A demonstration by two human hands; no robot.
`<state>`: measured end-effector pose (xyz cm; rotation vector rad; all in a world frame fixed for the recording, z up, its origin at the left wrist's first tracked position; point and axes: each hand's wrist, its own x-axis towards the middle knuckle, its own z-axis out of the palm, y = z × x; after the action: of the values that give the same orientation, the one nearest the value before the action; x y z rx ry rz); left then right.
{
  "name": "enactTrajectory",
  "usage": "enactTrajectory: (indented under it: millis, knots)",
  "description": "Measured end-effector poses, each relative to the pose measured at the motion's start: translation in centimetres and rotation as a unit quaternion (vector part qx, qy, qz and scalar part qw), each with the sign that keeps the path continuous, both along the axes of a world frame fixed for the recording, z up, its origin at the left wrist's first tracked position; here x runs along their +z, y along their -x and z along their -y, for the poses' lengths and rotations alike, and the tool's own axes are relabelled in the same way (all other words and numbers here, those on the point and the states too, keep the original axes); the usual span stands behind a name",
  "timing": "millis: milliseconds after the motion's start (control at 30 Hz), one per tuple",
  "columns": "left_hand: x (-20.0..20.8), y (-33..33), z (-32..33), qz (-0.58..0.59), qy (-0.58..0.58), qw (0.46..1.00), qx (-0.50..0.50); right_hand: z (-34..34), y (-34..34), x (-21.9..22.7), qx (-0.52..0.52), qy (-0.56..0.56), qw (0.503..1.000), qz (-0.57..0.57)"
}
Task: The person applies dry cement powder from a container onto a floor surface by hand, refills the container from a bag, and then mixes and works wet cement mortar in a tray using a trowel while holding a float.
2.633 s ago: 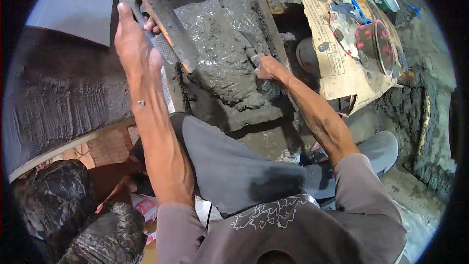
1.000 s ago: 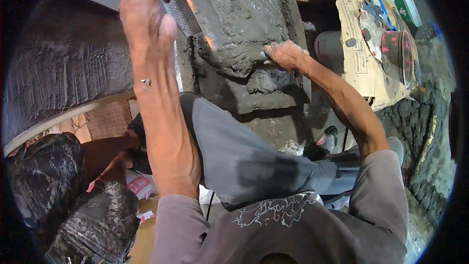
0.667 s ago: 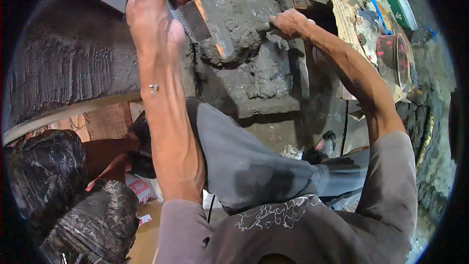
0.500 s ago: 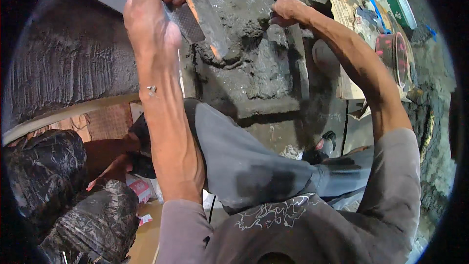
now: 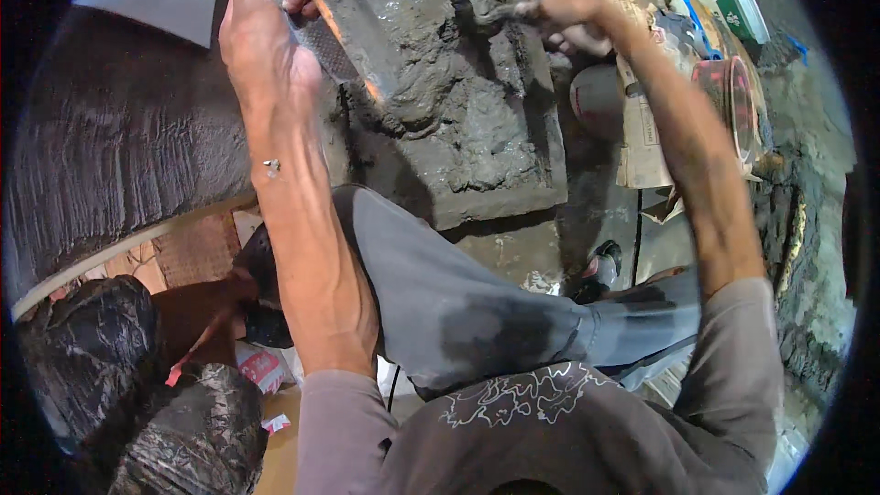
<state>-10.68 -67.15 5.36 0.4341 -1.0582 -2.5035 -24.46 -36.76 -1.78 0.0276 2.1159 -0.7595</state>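
Note:
My left hand (image 5: pixel 266 41) is closed around a mortar-coated plastering float (image 5: pixel 353 23), a long grey bar with an orange edge and a dark textured face. It is held tilted at the left side of a trough (image 5: pixel 500 208) of wet grey mortar (image 5: pixel 486 124). Over the trough's right rim, my right hand (image 5: pixel 573 18) is closed and slightly blurred. A trowel (image 5: pixel 500 14) extends leftward from it; only the metal neck shows clearly, and its blade is hard to tell from the mortar.
Left of me, a dark surface (image 5: pixel 137 137) bears ridged plaster. Another person's legs in black patterned cloth (image 5: pixel 174 431) are at lower left. To the right are a torn cardboard piece (image 5: pixel 642 142), a clear pink-marked tub (image 5: pixel 724 105) and a white-and-green bucket (image 5: pixel 724 0).
My right hand has moved right, and the trowel's neck now shows. A deeper hollow has appeared in the mortar beside it. My left hand keeps its hold on the float; the view has shifted slightly.

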Motion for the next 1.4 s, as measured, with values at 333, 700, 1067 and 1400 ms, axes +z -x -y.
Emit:
enactTrajectory:
  millis: [333,700,1067,1400]
  knots:
    - [-2.4,1.6,1.1,-0.007,0.022,0.999,-0.024,0.7,-13.2,-8.6,-0.423,0.402,0.784,0.211]
    - [-1.5,0.5,1.2,0.049,0.084,0.995,0.035,3.5,-21.2,-7.4,0.253,0.006,0.947,-0.2]
    - [-1.8,-0.8,2.2,0.009,0.128,0.991,0.045,8.5,-23.1,-14.6,0.188,-0.005,0.941,-0.282]
    - [-0.3,-2.2,0.1,0.005,0.098,0.994,0.049,10.7,-12.7,-12.8,0.17,-0.028,0.933,-0.317]
